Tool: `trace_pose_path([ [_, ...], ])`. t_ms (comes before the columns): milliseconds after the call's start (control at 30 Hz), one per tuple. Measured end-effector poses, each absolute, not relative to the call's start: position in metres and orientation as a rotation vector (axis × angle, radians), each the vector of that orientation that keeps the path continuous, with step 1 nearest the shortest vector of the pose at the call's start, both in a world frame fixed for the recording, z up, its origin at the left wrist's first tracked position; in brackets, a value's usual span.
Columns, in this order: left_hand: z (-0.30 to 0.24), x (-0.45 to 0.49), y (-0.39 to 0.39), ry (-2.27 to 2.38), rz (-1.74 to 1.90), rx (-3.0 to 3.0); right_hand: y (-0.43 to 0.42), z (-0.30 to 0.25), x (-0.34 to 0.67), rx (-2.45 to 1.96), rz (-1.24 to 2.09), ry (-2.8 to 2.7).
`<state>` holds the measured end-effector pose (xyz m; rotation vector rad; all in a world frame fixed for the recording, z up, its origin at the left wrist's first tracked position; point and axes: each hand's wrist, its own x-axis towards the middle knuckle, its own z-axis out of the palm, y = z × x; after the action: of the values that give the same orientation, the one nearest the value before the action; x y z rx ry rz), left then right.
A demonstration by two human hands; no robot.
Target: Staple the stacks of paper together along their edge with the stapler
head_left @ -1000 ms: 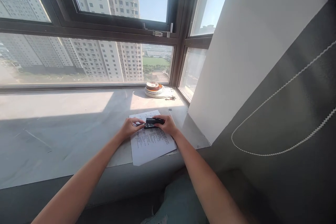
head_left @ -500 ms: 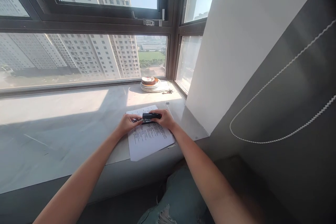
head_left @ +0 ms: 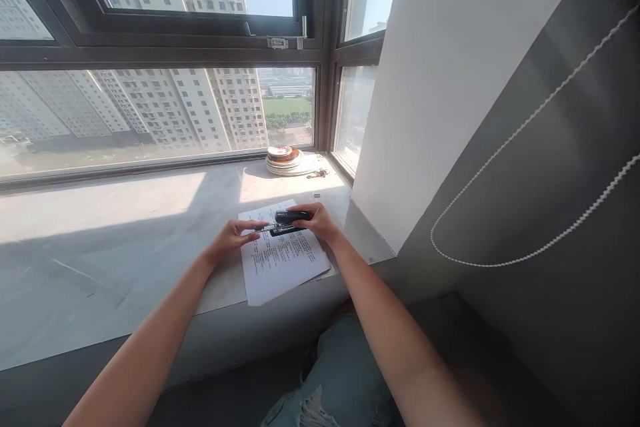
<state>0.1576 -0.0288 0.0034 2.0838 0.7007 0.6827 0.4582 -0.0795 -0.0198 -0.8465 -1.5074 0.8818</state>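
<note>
While right hand [head_left: 320, 221] wraps the stapler [head_left: 289, 220] to steady it on the papers [head_left: 283, 263] | left hand [head_left: 233, 237] — fingers at stapler's front tip, can't tell if gripping

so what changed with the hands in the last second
The left hand eased back from the stapler toward the person, fingers now stretched out toward its front end. The right hand still grips the stapler over the printed sheets; the plates stayed put.

Right grip [head_left: 318, 223] closed over black stapler [head_left: 291, 220], left grip [head_left: 231, 237] with fingertips touching its metal front end, printed sheets [head_left: 283, 268] directly beneath both on windowsill [head_left: 125, 240], stack of plates [head_left: 284, 160] well beyond, bead cord [head_left: 530, 123] off to the right.
</note>
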Motion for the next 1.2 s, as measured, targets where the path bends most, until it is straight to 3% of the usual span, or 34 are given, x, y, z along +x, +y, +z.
trace_pose_path([
  [267, 0.015, 0.155, -0.037, 0.583, 0.456, 2.023, -0.086, -0.016, 0.461, -0.836, 0.945, -1.528],
  [733, -0.012, 0.178, -0.031, 0.694, 0.691, 2.120, -0.094, -0.015, 0.442, -0.788, 0.909, -1.787],
  [1000, 0.000, 0.186, -0.036, 1.029, 1.100, 1.990, -0.096, -0.004, 0.449, -1.018, 0.674, -1.252],
  [1200, 0.006, 0.235, -0.014, 1.148, 0.878, 2.387, -0.089, -0.014, 0.465, -1.356, 0.280, -0.828],
])
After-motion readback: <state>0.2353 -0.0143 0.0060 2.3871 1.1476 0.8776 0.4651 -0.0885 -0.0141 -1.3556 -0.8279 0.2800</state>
